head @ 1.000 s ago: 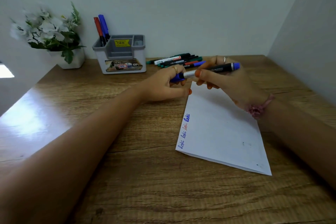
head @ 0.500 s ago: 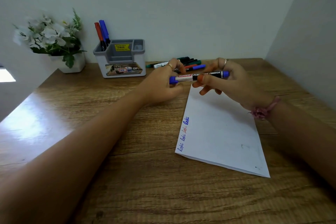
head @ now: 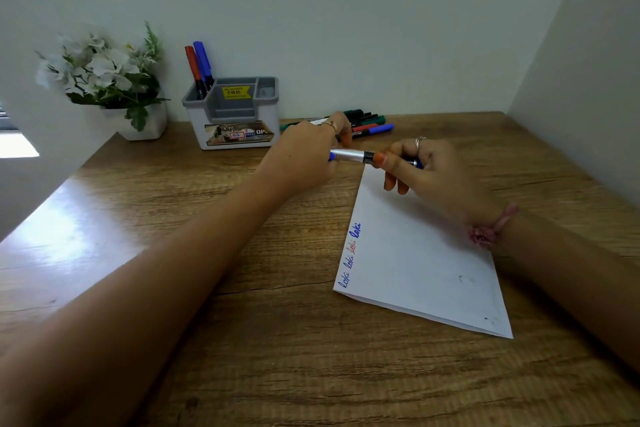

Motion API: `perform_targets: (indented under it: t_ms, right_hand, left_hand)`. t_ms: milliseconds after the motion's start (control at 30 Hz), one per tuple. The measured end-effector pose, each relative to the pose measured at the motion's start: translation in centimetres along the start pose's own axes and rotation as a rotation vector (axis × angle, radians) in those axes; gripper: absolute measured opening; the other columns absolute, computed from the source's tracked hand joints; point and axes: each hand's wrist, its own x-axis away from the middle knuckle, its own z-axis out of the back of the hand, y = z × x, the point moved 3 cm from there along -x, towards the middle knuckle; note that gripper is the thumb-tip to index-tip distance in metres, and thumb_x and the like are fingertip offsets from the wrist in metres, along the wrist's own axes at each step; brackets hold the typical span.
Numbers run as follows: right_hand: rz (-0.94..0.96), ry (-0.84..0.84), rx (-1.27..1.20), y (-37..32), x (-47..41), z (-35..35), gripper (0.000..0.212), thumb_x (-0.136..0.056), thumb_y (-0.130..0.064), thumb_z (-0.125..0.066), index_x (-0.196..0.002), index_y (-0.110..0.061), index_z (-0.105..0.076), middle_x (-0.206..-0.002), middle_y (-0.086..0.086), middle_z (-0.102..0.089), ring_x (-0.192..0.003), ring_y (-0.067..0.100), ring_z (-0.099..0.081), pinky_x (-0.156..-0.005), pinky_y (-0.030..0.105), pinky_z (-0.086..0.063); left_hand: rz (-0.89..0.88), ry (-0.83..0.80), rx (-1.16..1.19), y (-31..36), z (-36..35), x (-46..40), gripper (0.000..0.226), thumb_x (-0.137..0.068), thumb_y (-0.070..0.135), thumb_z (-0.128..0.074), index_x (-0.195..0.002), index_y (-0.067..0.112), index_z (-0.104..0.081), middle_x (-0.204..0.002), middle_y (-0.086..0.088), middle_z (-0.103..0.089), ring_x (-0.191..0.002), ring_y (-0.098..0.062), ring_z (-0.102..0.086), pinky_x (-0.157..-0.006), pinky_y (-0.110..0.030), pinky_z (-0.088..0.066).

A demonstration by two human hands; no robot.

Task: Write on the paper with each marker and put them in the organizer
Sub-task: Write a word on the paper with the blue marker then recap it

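Both hands hold one blue marker (head: 353, 156) level above the top edge of the white paper (head: 415, 253). My left hand (head: 304, 156) grips its capped left end. My right hand (head: 429, 170) pinches the black barrel at the other end. The paper carries several small words in blue and red along its left edge. The grey and white organizer (head: 235, 114) stands at the back by the wall, with a red marker (head: 192, 69) and a blue marker (head: 203, 64) upright in its left slot. Several loose markers (head: 367, 125) lie behind my hands.
A white pot of artificial white flowers (head: 104, 80) stands left of the organizer. Walls close the wooden desk (head: 242, 340) at the back and on the right. A bright window glare falls on the desk's left side.
Both hands have carried the marker a little lower and left, and its right end has sunk deeper into my right hand. The camera has tilted slightly.
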Motion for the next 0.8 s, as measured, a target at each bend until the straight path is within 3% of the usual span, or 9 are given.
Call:
perform_targets:
  t_ms: [167, 367, 467, 633, 733, 800]
  right_hand:
    - [-0.073, -0.044, -0.027, -0.3, 0.5, -1.2, 0.029, -0.095, -0.027, -0.051, -0.078, -0.017, -0.071, -0.046, -0.009, -0.05, -0.048, 0.007, -0.041, -0.049, 0.017, -0.034]
    - [-0.092, -0.042, -0.037, -1.3, 0.5, -0.3, 0.032, -0.094, -0.029, -0.051, -0.078, -0.01, -0.071, -0.05, 0.0, -0.042, -0.051, 0.015, -0.033, -0.045, 0.018, -0.026]
    - [-0.136, -0.044, -0.041, -1.3, 0.5, -0.4, 0.033, -0.095, -0.028, -0.052, -0.076, -0.01, -0.071, -0.048, -0.005, -0.043, -0.046, 0.008, -0.033, -0.043, 0.014, -0.026]
    - [-0.248, -0.081, -0.146, -0.6, 0.7, -0.8, 0.035, -0.093, -0.035, -0.052, -0.07, -0.014, -0.07, -0.04, -0.012, -0.042, -0.039, 0.002, -0.031, -0.039, 0.011, -0.026]
    - [-0.186, -0.099, -0.067, -1.0, 0.5, -0.8, 0.033, -0.094, -0.033, -0.05, -0.07, -0.021, -0.069, -0.044, -0.011, -0.043, -0.04, 0.003, -0.031, -0.041, 0.013, -0.026]
    - [-0.09, -0.096, 0.006, -1.5, 0.1, -0.4, 0.028, -0.095, -0.03, -0.049, -0.075, -0.024, -0.067, -0.05, -0.005, -0.044, -0.041, 0.004, -0.032, -0.043, 0.016, -0.027]
  left_hand:
    - [-0.032, -0.008, -0.087, 0.1, 0.8, 0.0, 0.026, -0.087, 0.011, -0.052, -0.112, 0.017, -0.047, -0.081, -0.004, -0.059, -0.063, -0.014, -0.048, -0.053, -0.015, -0.034]
    - [-0.066, -0.028, -0.101, 0.5, 0.5, 0.4, 0.028, -0.09, 0.014, -0.049, -0.118, 0.016, -0.047, -0.081, -0.007, -0.062, -0.067, -0.019, -0.055, -0.065, -0.033, -0.052]
    - [-0.079, -0.039, -0.101, 0.5, 0.3, 0.4, 0.03, -0.09, 0.015, -0.049, -0.12, 0.016, -0.047, -0.079, -0.005, -0.06, -0.067, -0.018, -0.054, -0.064, -0.031, -0.05]
    - [-0.105, -0.031, -0.102, 0.3, 0.1, 0.5, 0.024, -0.089, 0.014, -0.05, -0.113, 0.015, -0.05, -0.064, 0.005, -0.047, -0.059, -0.013, -0.045, -0.054, -0.016, -0.035]
    - [-0.11, 0.028, 0.02, 0.1, 0.1, 0.4, 0.025, -0.085, 0.012, -0.056, -0.109, 0.014, -0.05, -0.057, 0.01, -0.039, -0.051, -0.006, -0.039, -0.05, -0.022, -0.036]
    - [-0.141, 0.085, 0.236, 0.0, 0.7, -0.1, 0.038, -0.08, 0.008, -0.062, -0.113, 0.014, -0.044, -0.057, 0.007, -0.041, -0.048, -0.008, -0.04, -0.049, -0.025, -0.038]
